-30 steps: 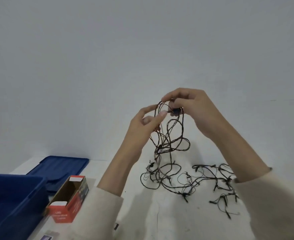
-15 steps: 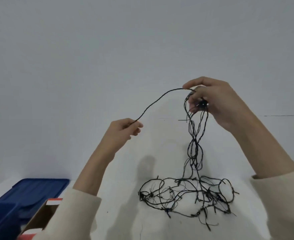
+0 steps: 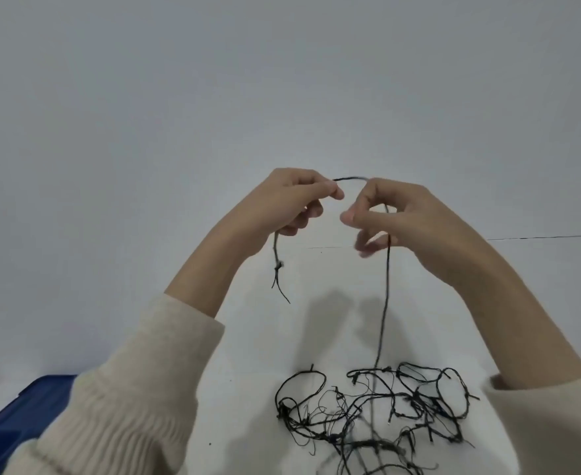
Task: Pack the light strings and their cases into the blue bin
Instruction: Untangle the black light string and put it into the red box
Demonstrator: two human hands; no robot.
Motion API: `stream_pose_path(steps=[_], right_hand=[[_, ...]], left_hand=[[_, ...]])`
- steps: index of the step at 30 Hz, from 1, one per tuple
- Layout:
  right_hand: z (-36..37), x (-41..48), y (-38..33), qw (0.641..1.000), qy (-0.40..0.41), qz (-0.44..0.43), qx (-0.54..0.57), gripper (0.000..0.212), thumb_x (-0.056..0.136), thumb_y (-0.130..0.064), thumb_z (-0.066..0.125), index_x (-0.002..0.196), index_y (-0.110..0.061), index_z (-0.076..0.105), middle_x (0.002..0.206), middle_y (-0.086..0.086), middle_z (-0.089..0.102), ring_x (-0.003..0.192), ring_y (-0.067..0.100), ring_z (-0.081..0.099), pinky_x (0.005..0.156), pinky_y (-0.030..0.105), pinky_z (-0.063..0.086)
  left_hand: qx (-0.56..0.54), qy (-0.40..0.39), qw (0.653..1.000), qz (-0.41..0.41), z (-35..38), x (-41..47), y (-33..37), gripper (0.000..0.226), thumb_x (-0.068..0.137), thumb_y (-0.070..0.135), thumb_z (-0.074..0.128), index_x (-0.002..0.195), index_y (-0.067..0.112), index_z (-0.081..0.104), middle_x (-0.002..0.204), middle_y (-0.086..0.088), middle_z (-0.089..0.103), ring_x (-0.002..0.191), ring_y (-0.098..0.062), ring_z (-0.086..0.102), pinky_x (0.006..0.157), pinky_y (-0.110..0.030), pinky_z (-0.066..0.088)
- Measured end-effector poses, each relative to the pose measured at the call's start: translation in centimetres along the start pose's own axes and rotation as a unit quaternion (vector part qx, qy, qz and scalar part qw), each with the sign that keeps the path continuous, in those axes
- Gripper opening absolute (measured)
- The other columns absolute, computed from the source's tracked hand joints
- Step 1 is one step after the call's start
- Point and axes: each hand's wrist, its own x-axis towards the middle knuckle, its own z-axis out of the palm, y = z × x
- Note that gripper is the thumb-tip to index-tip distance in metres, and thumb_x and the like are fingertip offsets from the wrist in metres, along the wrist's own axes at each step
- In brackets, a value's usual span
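Observation:
A black light string (image 3: 371,409) lies in a tangled heap on the white table (image 3: 248,389), with one strand rising straight up to my hands. My left hand (image 3: 282,204) pinches the wire near its free end, which dangles below that hand. My right hand (image 3: 395,217) has its fingers curled round the same wire a little to the right. A short arc of wire bridges the two hands. A corner of the blue bin (image 3: 18,416) shows at the lower left, partly behind my left sleeve. No case is in view.
A plain grey wall fills the upper half of the view. The table's far edge runs behind my hands. My cream sleeves cover both lower corners.
My left hand moved right and up to meet my right hand. The bundle of loops that my right hand held dropped to the table; a single strand now hangs. The view tilted up, hiding the red case.

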Motion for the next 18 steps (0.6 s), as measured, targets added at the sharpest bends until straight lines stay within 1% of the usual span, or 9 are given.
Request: stream_pose_path(steps=[2,4,8,10,12,13,14,16,18], right_hand=[[-0.2,0.0,0.1,0.995,0.027,-0.008,0.097,0.023,0.081,-0.017,0.069,0.069,-0.015,0.050,0.069,-0.001,0.050,0.044,0.016,0.037,0.042,0.022,0.034],[-0.4,0.2,0.3,0.990,0.042,0.001,0.132,0.013,0.081,-0.017,0.069,0.079,-0.018,0.056,0.063,0.001,0.043,0.045,0.014,0.026,0.041,0.021,0.021],[-0.9,0.1,1.0,0.996,-0.014,0.052,-0.077,0.011,0.084,-0.023,0.066,0.091,-0.017,0.073,0.044,-0.009,0.032,0.041,0.008,0.026,0.046,0.018,0.023],[-0.5,0.2,1.2,0.995,-0.019,0.076,-0.069,0.016,0.090,-0.020,0.059,0.088,-0.010,0.072,0.044,-0.008,0.031,0.040,0.009,0.024,0.044,0.018,0.021],[0.4,0.7,0.9,0.993,0.006,0.107,0.042,0.017,0.095,-0.015,0.049,0.089,-0.006,0.062,0.047,-0.003,0.035,0.036,0.010,0.025,0.038,0.018,0.019],[1.0,1.1,0.6,0.986,0.014,0.119,0.114,0.015,0.096,-0.014,0.046,0.088,-0.007,0.057,0.047,0.000,0.039,0.034,0.011,0.028,0.037,0.017,0.021],[1.8,1.5,0.2,0.975,0.019,0.129,0.182,0.013,0.096,-0.013,0.043,0.088,-0.009,0.052,0.047,0.001,0.043,0.033,0.012,0.032,0.036,0.016,0.025],[3.2,2.3,-0.9,0.951,0.028,0.132,0.277,0.013,0.096,-0.012,0.042,0.086,-0.011,0.049,0.047,0.003,0.048,0.034,0.014,0.040,0.037,0.015,0.033],[3.9,3.0,-1.8,0.942,0.066,0.118,0.308,0.014,0.096,-0.011,0.043,0.083,-0.012,0.049,0.051,0.003,0.050,0.035,0.012,0.043,0.036,0.015,0.033]], left_hand=[[-0.012,-0.012,1.000,-0.006,-0.3,-0.1,-0.7,0.018,0.092,0.030,0.056,0.088,0.017,0.070,0.054,0.010,0.043,0.046,-0.009,0.030,0.043,-0.015,0.026],[-0.014,-0.028,0.999,-0.011,-0.8,-0.5,-1.6,0.016,0.088,0.029,0.061,0.087,0.016,0.070,0.053,0.011,0.041,0.047,-0.009,0.033,0.045,-0.014,0.030],[0.014,-0.006,1.000,-0.025,-2.5,-1.4,-3.8,0.017,0.083,0.029,0.068,0.087,0.013,0.071,0.056,0.009,0.049,0.054,-0.011,0.043,0.051,-0.018,0.035],[0.098,0.074,0.992,0.016,-2.9,-1.5,-5.3,0.010,0.084,0.030,0.067,0.087,0.021,0.070,0.072,0.006,0.061,0.069,-0.012,0.053,0.061,-0.018,0.038],[0.276,0.224,0.923,0.147,-2.1,-1.6,-6.6,0.014,0.087,0.030,0.062,0.097,0.022,0.068,0.097,0.002,0.062,0.094,-0.016,0.051,0.081,-0.019,0.034],[0.307,0.280,0.883,0.217,-0.8,-2.0,-7.0,0.018,0.087,0.031,0.060,0.099,0.020,0.066,0.100,0.000,0.061,0.097,-0.018,0.048,0.084,-0.021,0.033],[0.271,0.301,0.880,0.247,1.0,-2.7,-7.0,0.019,0.086,0.032,0.059,0.099,0.019,0.063,0.097,0.000,0.061,0.093,-0.018,0.050,0.082,-0.022,0.034],[0.070,0.229,0.956,0.173,5.0,-4.3,-6.4,0.025,0.081,0.041,0.063,0.100,0.027,0.052,0.094,0.003,0.064,0.089,-0.015,0.056,0.077,-0.022,0.041],[-0.097,0.022,0.994,0.044,8.3,-5.9,-6.3,0.032,0.083,0.043,0.062,0.107,0.027,0.046,0.101,-0.003,0.067,0.090,-0.011,0.060,0.079,-0.022,0.044]])
